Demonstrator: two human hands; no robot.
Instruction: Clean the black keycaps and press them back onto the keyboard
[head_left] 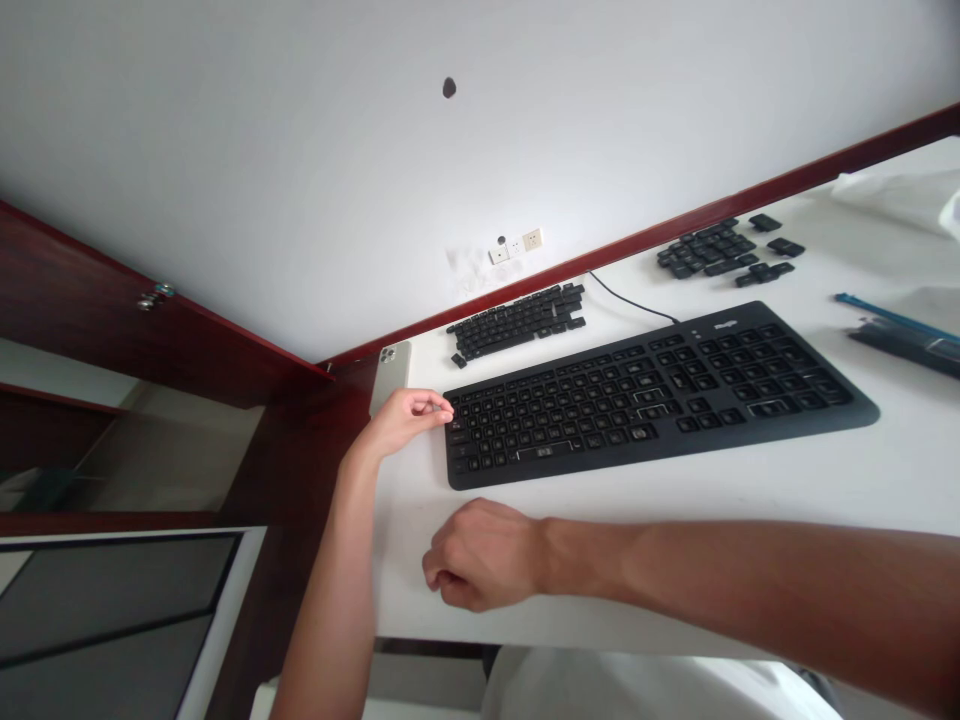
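Note:
A black keyboard [577,430] lies slantwise on the white desk, most of its key sockets bare of caps. Along its left edge a few keycaps [459,452] are seated. My left hand [409,418] is at that edge, its thumb and fingertips pinched together by the upper left keys; anything between them is too small to make out. Curled into a loose fist, my right hand [484,555] rests on the desk just in front of the keyboard. Its palm and whatever it may hold are hidden. Loose black keycaps [517,325] form a block behind the keyboard.
More loose keycaps [709,248] lie at the back right. A phone [391,372] sits at the desk's left edge. The keyboard's cable [630,300] runs towards the wall. On the right are a blue-edged dark item [911,340] and white crumpled material [900,200].

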